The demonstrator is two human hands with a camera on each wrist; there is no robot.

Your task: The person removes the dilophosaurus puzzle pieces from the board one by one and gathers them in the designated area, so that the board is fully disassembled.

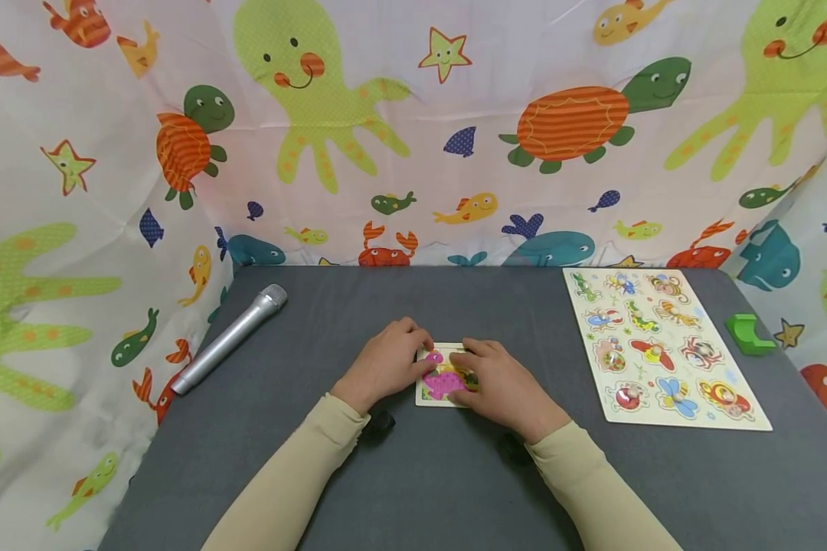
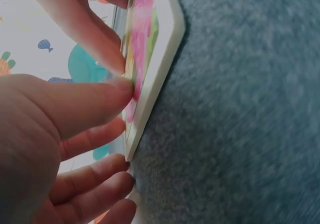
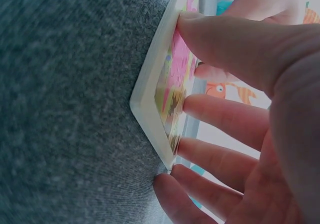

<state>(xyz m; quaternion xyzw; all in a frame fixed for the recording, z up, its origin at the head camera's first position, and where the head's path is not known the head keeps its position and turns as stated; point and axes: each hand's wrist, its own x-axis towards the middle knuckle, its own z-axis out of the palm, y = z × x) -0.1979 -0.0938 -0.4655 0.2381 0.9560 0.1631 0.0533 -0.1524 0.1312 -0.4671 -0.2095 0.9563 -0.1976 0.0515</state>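
A small square jigsaw puzzle (image 1: 441, 386) with a pale frame and a pink animal picture lies flat on the dark grey table, between both hands. My left hand (image 1: 390, 361) rests at its left side, thumb tip on the picture and the other fingers around the far left corner. From the right, my right hand (image 1: 501, 386) touches the puzzle, its thumb on the near part and fingers spread over the right side. In the right wrist view the puzzle's thick pale rim (image 3: 147, 101) shows plainly. Part of the picture is hidden under the fingers.
To the right lies a large white board (image 1: 689, 419) with several insect and animal pieces. Beside it is a green curved block (image 1: 750, 334). A silver microphone (image 1: 230, 339) lies at the left. Patterned sea-animal cloth (image 1: 441, 115) hangs behind and at the sides.
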